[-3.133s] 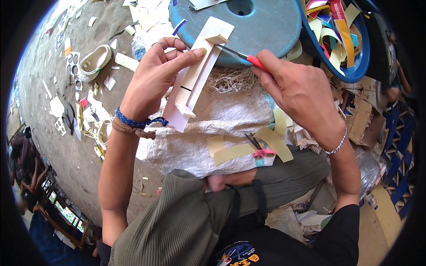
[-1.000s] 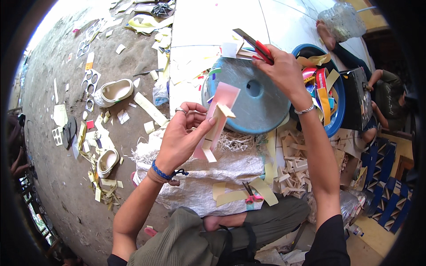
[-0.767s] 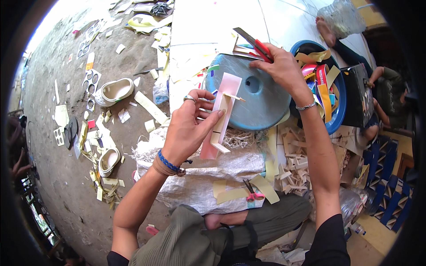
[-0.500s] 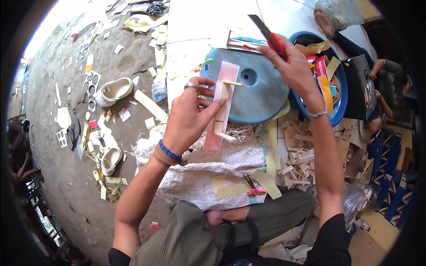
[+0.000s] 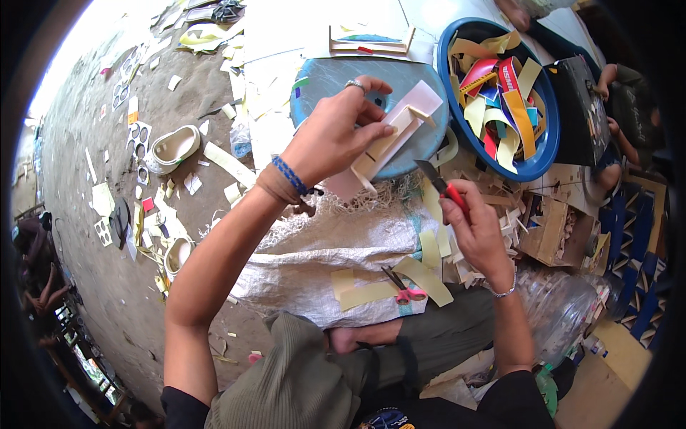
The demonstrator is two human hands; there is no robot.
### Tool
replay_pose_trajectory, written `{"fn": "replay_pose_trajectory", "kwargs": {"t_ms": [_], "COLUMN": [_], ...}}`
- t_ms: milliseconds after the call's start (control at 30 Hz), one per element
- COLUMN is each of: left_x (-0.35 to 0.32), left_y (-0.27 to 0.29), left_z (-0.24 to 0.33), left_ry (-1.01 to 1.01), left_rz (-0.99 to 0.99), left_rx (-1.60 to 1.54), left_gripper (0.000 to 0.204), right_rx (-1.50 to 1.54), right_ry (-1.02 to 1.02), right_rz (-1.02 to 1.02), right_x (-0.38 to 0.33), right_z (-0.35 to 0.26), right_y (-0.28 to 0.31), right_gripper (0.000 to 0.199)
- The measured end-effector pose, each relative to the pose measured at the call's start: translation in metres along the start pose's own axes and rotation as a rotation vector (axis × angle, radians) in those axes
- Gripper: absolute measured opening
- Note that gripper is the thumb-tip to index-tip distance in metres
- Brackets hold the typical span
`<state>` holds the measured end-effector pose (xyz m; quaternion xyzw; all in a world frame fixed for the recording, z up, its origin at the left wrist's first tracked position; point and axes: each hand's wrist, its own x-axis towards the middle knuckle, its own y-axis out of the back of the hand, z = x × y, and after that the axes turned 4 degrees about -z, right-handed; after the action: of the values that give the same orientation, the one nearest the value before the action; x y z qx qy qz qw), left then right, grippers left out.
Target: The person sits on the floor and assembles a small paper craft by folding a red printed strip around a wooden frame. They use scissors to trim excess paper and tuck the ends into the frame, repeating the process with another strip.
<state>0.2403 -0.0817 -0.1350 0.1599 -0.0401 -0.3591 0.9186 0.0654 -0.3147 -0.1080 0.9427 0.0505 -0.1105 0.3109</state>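
wooden frame [image 5: 381, 149] swung clockwise, long axis slanting up rightward

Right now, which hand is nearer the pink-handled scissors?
Right. The right hand, gripping the red-handled utility knife, is ahead and to the right of the scissors; the left hand, holding the wooden frame, is farther ahead, to their left.

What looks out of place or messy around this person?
Mostly the ground on the left: a beige clog lies among scattered scraps, apart from another. Scissors lie partly open among yellow strips on the white sack, whose far edge looks frayed. The wooden piece in the left hand shows no clear damage.
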Motion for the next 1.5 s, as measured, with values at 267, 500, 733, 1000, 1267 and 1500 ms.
{"fn": "replay_pose_trajectory", "kwargs": {"t_ms": [267, 500, 733, 1000, 1267, 1500], "left_x": [0.018, 0.005, -0.005, -0.004, -0.007, -0.009], "left_y": [-0.017, -0.011, 0.001, -0.006, -0.013, -0.013], "left_z": [-0.004, 0.003, 0.014, 0.009, -0.005, -0.01], "left_ry": [-0.133, -0.281, -0.211, -0.165, -0.101, -0.128], "left_rz": [0.076, 0.082, -0.189, -0.085, 0.024, 0.015], "left_rx": [0.152, 0.284, 0.393, 0.459, 0.382, 0.371], "left_gripper": [0.042, 0.04, 0.032, 0.03, 0.033, 0.033], "right_rx": [-0.163, -0.274, -0.367, -0.368, -0.383, -0.39], "right_ry": [0.131, 0.177, 0.224, 0.222, 0.208, 0.243], "right_rz": [0.027, 0.067, 0.096, 0.162, 0.139, 0.118], "right_x": [-0.006, -0.01, -0.014, -0.007, 0.0, 0.006], "right_z": [-0.006, -0.01, 0.0, 0.011, 0.021, 0.025], "right_y": [-0.022, -0.03, -0.028, -0.026, -0.019, -0.016], "right_gripper": [0.042, 0.042, 0.045, 0.046, 0.043, 0.037]}}
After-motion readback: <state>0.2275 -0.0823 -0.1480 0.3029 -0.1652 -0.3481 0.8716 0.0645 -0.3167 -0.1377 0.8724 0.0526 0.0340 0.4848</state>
